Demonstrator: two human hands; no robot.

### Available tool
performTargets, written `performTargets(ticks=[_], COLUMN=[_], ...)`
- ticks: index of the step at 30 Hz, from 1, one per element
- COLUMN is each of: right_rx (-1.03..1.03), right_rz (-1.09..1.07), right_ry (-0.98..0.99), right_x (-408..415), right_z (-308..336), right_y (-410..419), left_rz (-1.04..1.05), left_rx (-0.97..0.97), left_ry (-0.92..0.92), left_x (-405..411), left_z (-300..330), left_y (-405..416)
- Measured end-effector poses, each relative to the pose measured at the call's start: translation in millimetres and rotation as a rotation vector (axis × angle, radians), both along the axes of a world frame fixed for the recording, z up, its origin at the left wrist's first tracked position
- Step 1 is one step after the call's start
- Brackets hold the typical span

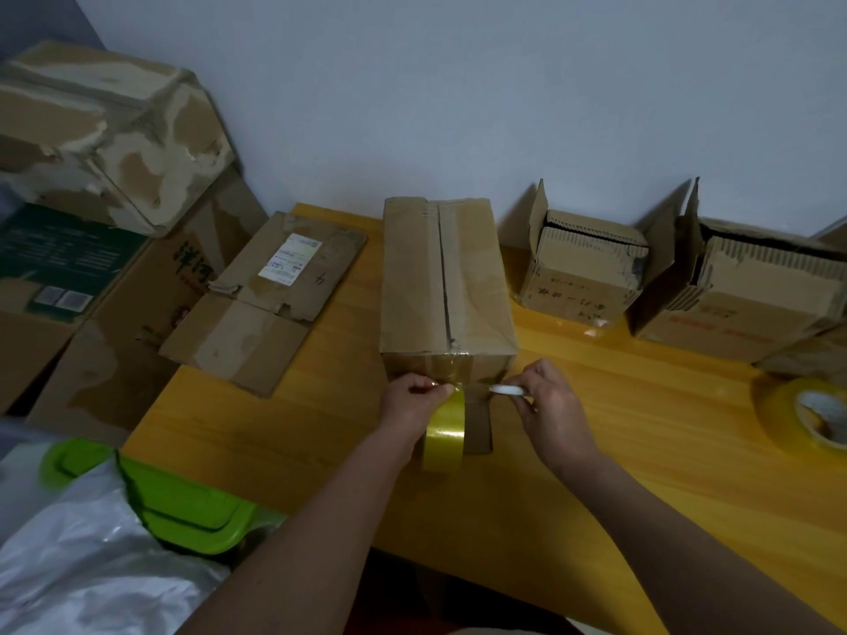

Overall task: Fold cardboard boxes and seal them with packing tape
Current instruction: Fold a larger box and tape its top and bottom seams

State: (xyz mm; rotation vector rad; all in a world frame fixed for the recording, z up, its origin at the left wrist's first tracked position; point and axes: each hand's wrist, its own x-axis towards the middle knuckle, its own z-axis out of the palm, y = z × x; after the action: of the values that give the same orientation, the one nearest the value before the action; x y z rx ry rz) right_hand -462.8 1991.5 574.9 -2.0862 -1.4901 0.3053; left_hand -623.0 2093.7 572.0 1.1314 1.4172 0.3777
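Note:
A long closed cardboard box [447, 277] lies lengthwise in the middle of the yellow wooden table [293, 433], with tape along its top seam and over its near end. Just in front of that end, my left hand [412, 403] pinches the yellow packing tape [444, 433], which hangs down from the box as a roll or band. My right hand [547, 405] grips a small white tool [506, 390], its tip pointing at the tape strip beside the box's near face.
A flattened box [270, 300] lies on the table's left. Two open boxes [582, 272] [751, 300] stand at the back right. A second tape roll [806, 412] sits at the right edge. Stacked cartons [101, 139], a green lid [183, 501] and plastic sheeting [82, 566] crowd the left.

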Motion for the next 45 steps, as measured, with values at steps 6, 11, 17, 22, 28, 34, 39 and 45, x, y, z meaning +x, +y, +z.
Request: performTargets(ticks=[6, 11, 17, 22, 28, 34, 39, 45], right_rx=[-0.399, -0.500, 0.175, -0.190, -0.311, 0.148, -0.010, 0.007], right_rz=[-0.314, -0.356, 0.126, 0.363, 0.351, 0.232, -0.104, -0.336], right_ry=[0.335, 0.312, -0.370, -0.543, -0.595, -0.236, 0.591, 1.068], right_x=[11, 17, -3, -11, -8, -12, -6, 13], right_z=[-45, -49, 26, 44, 39, 55, 46, 65], right_y=[-15, -16, 17, 69, 81, 45, 0, -24], left_rz=[0.022, 0.031, 0.045, 0.001, -0.044, 0.012, -0.081, -0.190], left_rx=[0.006, 0.019, 0.009, 0.016, 0.005, 0.042, 0.042, 0.119], left_ry=[-0.014, -0.036, -0.047, -0.028, 0.049, -0.082, -0.145, -0.173], left_x=[3, 4, 5, 1, -21, -21, 11, 57], left_z=[-3, 0, -3, 0, -9, 8, 32, 52], left_y=[2, 2, 1, 2, -3, -17, -35, -53])
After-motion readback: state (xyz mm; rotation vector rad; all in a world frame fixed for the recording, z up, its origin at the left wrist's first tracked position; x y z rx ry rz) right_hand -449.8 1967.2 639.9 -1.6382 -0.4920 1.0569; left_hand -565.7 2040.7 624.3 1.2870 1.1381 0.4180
